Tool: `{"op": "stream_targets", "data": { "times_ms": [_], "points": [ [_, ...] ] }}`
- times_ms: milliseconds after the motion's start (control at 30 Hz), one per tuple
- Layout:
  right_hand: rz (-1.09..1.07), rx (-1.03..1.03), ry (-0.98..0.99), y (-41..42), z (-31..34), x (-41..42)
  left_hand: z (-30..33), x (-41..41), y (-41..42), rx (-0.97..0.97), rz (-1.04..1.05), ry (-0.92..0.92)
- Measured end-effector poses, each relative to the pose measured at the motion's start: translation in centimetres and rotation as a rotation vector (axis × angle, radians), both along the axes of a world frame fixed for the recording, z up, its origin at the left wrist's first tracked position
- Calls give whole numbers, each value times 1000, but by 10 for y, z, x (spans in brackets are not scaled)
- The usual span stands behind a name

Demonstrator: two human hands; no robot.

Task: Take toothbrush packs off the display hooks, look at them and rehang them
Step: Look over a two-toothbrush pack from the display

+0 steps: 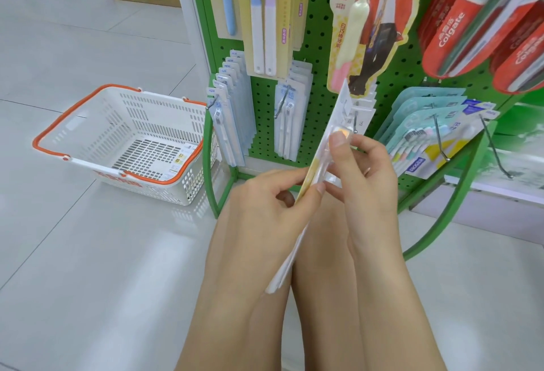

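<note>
Holding one toothbrush pack (316,164) edge-on before the pegboard (321,55), both hands pinch it: left hand (265,208) mid-pack, right hand (362,170) higher. Pack face unreadable; lower end hidden behind left wrist.

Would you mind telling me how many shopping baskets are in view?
1. The white shopping basket with orange handles stands on the floor, left of the green display rack. Others may be out of frame.
</note>
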State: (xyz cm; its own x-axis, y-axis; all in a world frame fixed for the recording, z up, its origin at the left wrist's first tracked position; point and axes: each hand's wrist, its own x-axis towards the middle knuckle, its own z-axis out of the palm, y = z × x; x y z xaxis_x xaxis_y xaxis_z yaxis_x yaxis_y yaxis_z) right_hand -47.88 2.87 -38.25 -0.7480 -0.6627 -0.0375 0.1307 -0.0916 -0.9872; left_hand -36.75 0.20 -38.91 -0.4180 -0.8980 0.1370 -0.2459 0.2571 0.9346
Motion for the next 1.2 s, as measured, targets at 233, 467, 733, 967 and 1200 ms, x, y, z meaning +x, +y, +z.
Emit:
{"op": "stream_targets", "data": {
  "times_ms": [233,467,733,967,1200],
  "points": [
    [-29,-52,-28,-3,-4,0,-2,1,0,35,-2,-2],
    [-113,-34,-29,-5,2,-11,-8,10,-5,142,-143,9],
    [132,-51,-94,8,-8,-5,-14,9,-9,311,-63,214],
    [366,18,-287,24,-23,3,-12,13,-13,571,-13,443],
    [314,45,-217,25,-19,5,-14,14,-14,558,4,431]
  ]
}}
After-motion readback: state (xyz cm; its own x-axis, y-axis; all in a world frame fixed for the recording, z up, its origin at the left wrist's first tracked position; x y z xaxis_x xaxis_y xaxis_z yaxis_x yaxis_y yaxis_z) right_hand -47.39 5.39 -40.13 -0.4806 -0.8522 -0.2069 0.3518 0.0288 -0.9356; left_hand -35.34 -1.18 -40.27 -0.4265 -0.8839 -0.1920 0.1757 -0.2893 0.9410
